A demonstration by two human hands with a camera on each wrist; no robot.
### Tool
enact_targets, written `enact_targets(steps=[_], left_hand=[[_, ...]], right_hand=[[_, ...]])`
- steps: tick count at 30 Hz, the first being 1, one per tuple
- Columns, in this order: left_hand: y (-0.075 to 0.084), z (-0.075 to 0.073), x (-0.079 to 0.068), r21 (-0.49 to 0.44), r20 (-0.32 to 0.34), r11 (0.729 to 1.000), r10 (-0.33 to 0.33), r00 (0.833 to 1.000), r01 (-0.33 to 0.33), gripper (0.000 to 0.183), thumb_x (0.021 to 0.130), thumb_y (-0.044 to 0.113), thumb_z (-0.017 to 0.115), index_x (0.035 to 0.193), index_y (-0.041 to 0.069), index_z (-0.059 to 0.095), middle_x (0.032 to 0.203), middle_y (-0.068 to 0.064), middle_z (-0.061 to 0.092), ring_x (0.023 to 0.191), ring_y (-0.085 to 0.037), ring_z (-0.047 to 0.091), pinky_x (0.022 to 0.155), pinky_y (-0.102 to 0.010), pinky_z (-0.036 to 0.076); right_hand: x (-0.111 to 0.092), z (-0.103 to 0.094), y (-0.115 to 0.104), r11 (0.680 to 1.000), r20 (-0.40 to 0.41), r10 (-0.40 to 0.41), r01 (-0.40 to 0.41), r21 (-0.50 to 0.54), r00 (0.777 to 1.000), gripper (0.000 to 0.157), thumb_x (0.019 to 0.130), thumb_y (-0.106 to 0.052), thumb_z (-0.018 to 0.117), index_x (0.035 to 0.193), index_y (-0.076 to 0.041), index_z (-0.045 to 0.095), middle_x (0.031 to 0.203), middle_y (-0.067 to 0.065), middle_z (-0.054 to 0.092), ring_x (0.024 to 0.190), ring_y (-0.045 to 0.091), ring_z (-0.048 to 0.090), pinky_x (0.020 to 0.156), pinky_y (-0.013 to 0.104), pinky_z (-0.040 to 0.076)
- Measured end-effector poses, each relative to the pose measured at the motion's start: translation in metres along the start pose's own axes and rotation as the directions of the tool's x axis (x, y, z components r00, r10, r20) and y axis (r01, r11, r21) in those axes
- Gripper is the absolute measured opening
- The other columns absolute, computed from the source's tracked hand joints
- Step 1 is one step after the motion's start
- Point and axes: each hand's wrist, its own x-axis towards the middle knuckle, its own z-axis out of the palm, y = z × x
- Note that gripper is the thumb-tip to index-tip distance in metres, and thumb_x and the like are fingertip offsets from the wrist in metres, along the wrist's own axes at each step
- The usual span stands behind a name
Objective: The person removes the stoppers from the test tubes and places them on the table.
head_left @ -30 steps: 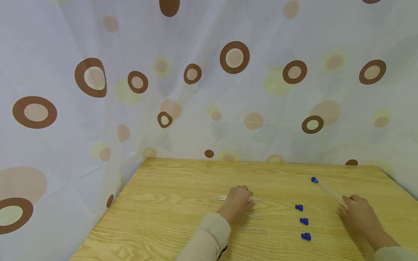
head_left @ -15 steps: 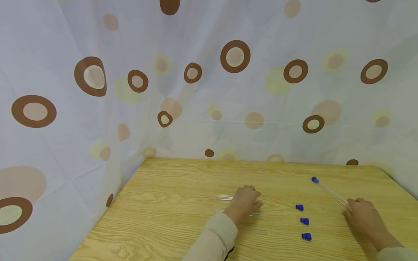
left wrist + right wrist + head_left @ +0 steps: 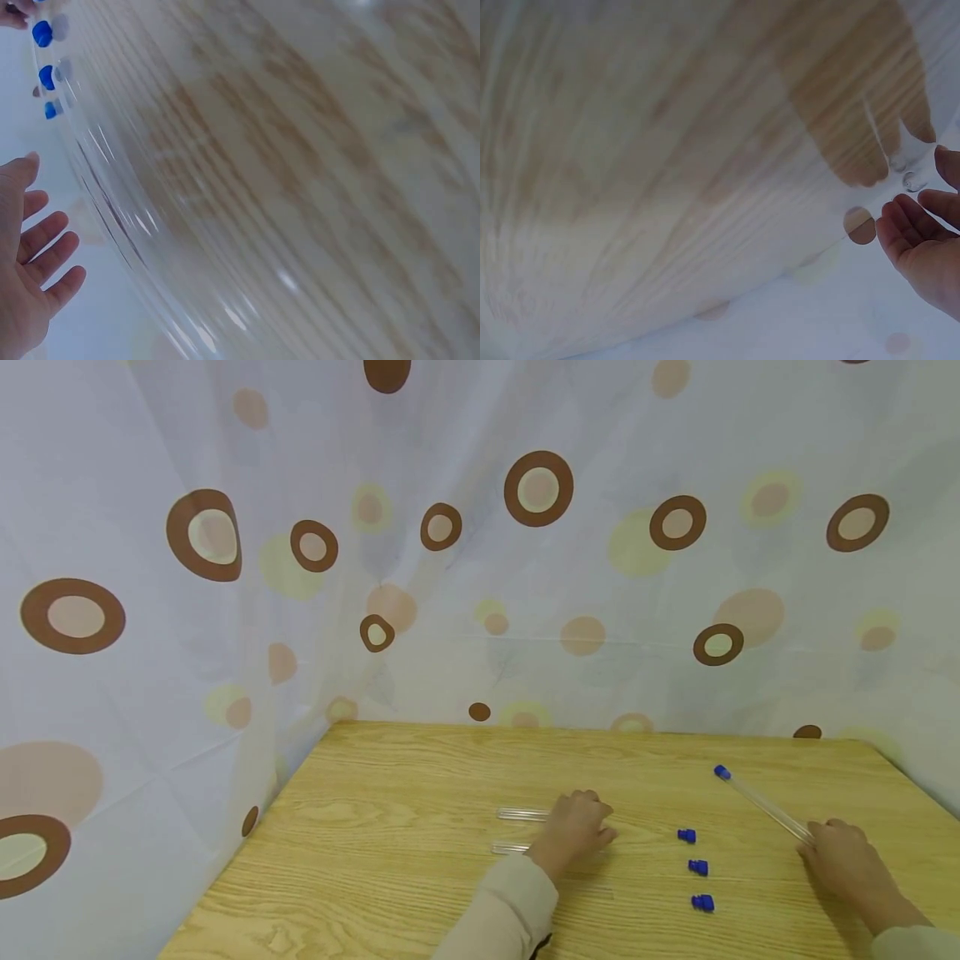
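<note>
In the head view my left hand [image 3: 573, 831] hovers over clear glass test tubes [image 3: 517, 814] lying crosswise mid-table. Its fingers are spread and empty in the left wrist view, apart from the tubes [image 3: 139, 214]. At the right, my right hand [image 3: 847, 860] is at the near end of a test tube with a blue cap [image 3: 722, 772], which lies slanted on the table. The right wrist view shows this tube's rounded end [image 3: 913, 181] in the gap between thumb and fingers [image 3: 930, 217]. My left hand and sleeve partly cover the other tubes.
Three loose blue caps [image 3: 698, 867] lie in a column between my hands, each on its side. The wooden table [image 3: 375, 860] ends at a white curtain [image 3: 450, 677] with brown and yellow circles, at the back and left.
My left hand has moved right along the tubes, uncovering their left ends. My right hand has drawn back slightly to the right, showing more of the capped tube, which stays in place.
</note>
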Motion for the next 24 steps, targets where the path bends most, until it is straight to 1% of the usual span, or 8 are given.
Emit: enact_targets(steps=[5,10,13,16,19,24], left_hand=[[0.007,-0.001,0.002,0.020,-0.014,1.000,0.006,1.000,-0.006,0.032,0.089,0.047,0.056,0.115,0.030,0.065,0.108,0.013,0.064,0.097,-0.003,0.060,0.080,-0.015,0.050],[0.012,-0.002,0.003,0.013,-0.010,1.000,0.012,1.000,-0.012,0.033,0.089,0.047,0.055,0.116,0.030,0.064,0.111,0.014,0.064,0.101,-0.002,0.059,0.082,-0.015,0.050],[0.014,0.000,0.003,-0.010,-0.017,1.000,0.012,1.000,-0.012,0.033,0.090,0.047,0.055,0.116,0.030,0.064,0.112,0.014,0.063,0.102,-0.002,0.058,0.084,-0.015,0.050],[0.017,0.001,0.004,-0.039,-0.051,0.999,0.011,0.999,-0.013,0.032,0.089,0.046,0.056,0.114,0.028,0.065,0.109,0.012,0.065,0.100,-0.002,0.059,0.082,-0.015,0.050],[0.020,0.001,0.005,-0.091,-0.064,0.996,-0.002,0.998,-0.004,0.031,0.089,0.045,0.057,0.113,0.027,0.066,0.108,0.011,0.065,0.100,-0.004,0.060,0.082,-0.015,0.050],[0.026,0.003,0.008,-0.162,-0.052,0.987,-0.031,0.998,0.022,0.032,0.089,0.045,0.058,0.114,0.027,0.066,0.109,0.010,0.065,0.100,-0.005,0.060,0.081,-0.015,0.050]], right_hand=[[0.000,0.001,0.002,1.000,-0.024,-0.016,0.016,0.005,1.000,0.015,0.079,0.004,0.064,0.077,0.015,0.054,0.066,0.017,0.053,0.057,0.031,0.053,0.050,0.045,0.047],[0.001,0.004,0.004,1.000,-0.051,-0.023,0.023,0.011,0.998,0.018,0.079,0.003,0.063,0.067,0.005,0.049,0.061,0.012,0.049,0.054,0.029,0.051,0.048,0.042,0.044],[0.002,0.004,0.004,1.000,-0.061,-0.015,0.016,0.017,0.998,0.020,0.079,0.003,0.063,0.065,0.003,0.049,0.059,0.011,0.048,0.054,0.028,0.051,0.047,0.042,0.043],[0.002,0.004,0.003,1.000,-0.067,-0.015,0.017,0.024,0.998,0.018,0.078,0.004,0.062,0.064,0.004,0.050,0.059,0.011,0.048,0.054,0.029,0.051,0.047,0.042,0.043],[0.003,0.002,0.000,1.000,-0.081,-0.024,0.025,0.012,0.996,0.018,0.077,0.005,0.063,0.063,0.003,0.051,0.057,0.009,0.049,0.054,0.028,0.051,0.048,0.041,0.043],[0.004,-0.001,-0.002,1.000,-0.058,-0.030,0.030,-0.001,0.998,0.015,0.078,0.008,0.059,0.064,0.003,0.054,0.057,0.009,0.051,0.056,0.028,0.052,0.050,0.042,0.044]])
